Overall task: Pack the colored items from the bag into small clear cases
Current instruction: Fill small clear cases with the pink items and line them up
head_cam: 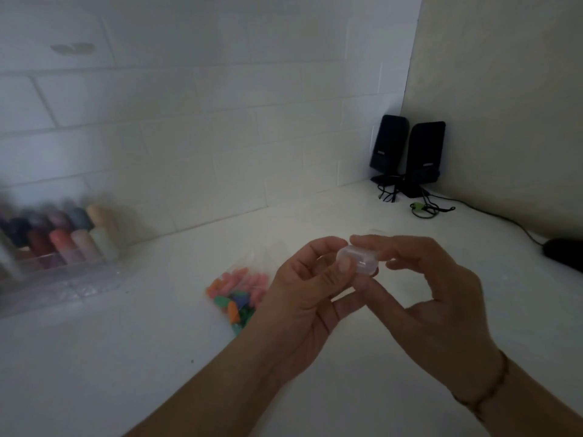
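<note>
A small clear case [358,258] is held in the air above the white counter [126,342]. My left hand [303,298] pinches its left side between thumb and fingers. My right hand [435,291] grips its right end from above with curled fingers. Behind and below my left hand lies a clear bag [239,291] filled with several orange, pink, green and blue items. My left hand hides part of the bag. I cannot tell whether the case holds anything.
A clear box of coloured rolls [60,247] stands at the far left by the brick wall. Two black speakers [407,152] with loose cables sit in the back right corner. A black object [564,253] lies at the right edge.
</note>
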Motion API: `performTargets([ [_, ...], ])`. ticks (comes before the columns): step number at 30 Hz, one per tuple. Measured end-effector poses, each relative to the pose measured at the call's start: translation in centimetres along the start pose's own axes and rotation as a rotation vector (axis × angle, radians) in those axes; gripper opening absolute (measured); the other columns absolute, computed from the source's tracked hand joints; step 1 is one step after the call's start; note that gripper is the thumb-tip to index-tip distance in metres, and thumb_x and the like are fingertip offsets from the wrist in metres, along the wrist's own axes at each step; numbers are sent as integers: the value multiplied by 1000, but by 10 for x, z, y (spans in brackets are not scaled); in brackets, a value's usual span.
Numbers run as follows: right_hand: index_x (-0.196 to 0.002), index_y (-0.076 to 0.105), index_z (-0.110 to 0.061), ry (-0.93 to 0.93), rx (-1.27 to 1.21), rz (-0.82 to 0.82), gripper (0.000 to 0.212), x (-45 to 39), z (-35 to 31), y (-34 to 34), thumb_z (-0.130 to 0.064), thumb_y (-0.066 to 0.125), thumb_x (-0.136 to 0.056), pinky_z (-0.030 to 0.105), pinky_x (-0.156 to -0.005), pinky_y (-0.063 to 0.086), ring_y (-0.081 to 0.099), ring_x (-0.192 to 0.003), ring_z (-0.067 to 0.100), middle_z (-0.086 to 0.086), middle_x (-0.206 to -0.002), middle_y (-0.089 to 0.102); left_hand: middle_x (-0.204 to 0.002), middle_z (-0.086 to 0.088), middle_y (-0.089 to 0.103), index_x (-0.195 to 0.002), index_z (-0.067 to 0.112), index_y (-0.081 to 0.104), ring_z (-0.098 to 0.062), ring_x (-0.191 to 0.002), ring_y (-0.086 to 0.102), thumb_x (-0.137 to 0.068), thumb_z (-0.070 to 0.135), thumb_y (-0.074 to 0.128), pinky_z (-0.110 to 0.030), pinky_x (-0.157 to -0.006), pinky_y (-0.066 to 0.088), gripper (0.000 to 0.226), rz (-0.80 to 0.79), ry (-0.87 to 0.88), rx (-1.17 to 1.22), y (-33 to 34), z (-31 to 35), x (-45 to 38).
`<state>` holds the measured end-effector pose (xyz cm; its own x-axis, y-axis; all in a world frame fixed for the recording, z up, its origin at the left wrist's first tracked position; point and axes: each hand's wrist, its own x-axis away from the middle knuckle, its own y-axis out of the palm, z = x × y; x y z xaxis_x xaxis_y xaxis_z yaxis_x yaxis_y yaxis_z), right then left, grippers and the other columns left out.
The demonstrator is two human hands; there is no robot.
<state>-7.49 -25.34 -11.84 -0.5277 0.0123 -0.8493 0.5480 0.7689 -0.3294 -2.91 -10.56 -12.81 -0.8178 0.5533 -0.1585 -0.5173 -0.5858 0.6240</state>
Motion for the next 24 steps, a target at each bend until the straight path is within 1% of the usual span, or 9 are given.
performTargets([
  [3, -107, 50, -38, -26, -41, 19, 30, -1, -4, 0, -27, 66, -84, 19, -81, 52, 65, -98, -3, -29, -111, 63, -107, -18, 68, -108, 3, 65, -27, -96, 67, -75, 33, 79, -38, -83, 57, 47, -25, -34, 40, 4, 0, 2],
  [4, -107, 50, -38, -30, -73, 16, 29, -1, -4, -1, -25, 64, -85, 17, -83, 51, 65, -99, -3, -29, -112, 63, -106, -18, 69, -106, 3, 68, -28, -96, 68, -78, 37, 72, -38, -83, 57, 44, -23, -79, 53, 5, 0, 3],
  [8, -109, 49, -45, -2, -129, -11, 34, -1, -4, -2, -21, 61, -88, 27, -85, 54, 68, -101, 10, -7, -111, 69, -103, -18, 72, -101, 5, 74, -27, -95, 70, -84, 39, 57, -36, -82, 57, 42, -58, -144, 10, 6, -2, 6],
  [11, -110, 51, -40, -11, -105, -7, 31, 0, -4, -1, -22, 62, -87, 31, -82, 55, 68, -99, 11, -6, -109, 69, -104, -16, 72, -107, 4, 71, -25, -96, 70, -86, 38, 64, -34, -82, 57, 40, -54, -102, -11, 4, -3, 5],
  [15, -110, 53, -37, -14, -51, -20, 32, 0, -3, -2, -26, 67, -83, 33, -79, 56, 68, -98, 11, -8, -110, 69, -101, -16, 70, -111, 2, 67, -23, -92, 69, -76, 34, 79, -35, -85, 57, 49, -63, -60, -42, 3, -2, 3],
  [18, -107, 64, -18, -62, 52, -39, 27, 0, 1, 0, -26, 70, -81, 27, -86, 51, 63, -107, 12, -8, -115, 66, -100, -16, 67, -116, 2, 64, -23, -90, 67, -71, 27, 84, -36, -83, 57, 55, -44, -34, -39, 6, -2, 3],
  [20, -104, 65, -19, -85, 126, -11, 22, -1, 3, 1, -26, 68, -83, 25, -89, 47, 60, -108, 14, -8, -113, 64, -101, -17, 67, -118, 0, 64, -24, -90, 67, -69, 32, 85, -37, -81, 58, 62, -28, -25, 14, 8, -1, 3],
  [22, -102, 65, -20, -7, 57, 36, 19, -1, 2, 0, -27, 66, -84, 24, -85, 47, 60, -102, 14, -7, -107, 63, -107, -18, 69, -117, -3, 65, -25, -93, 68, -77, 39, 75, -37, -81, 57, 59, -24, -73, 82, 10, -1, 4],
  [24, -104, 64, -25, 102, -105, 55, 21, 1, 1, -2, -28, 65, -84, 21, -86, 47, 62, -100, 13, -10, -104, 65, -112, -21, 69, -112, 0, 69, -26, -99, 68, -84, 40, 58, -37, -85, 57, 50, -41, -126, 52, 11, -3, 5],
])
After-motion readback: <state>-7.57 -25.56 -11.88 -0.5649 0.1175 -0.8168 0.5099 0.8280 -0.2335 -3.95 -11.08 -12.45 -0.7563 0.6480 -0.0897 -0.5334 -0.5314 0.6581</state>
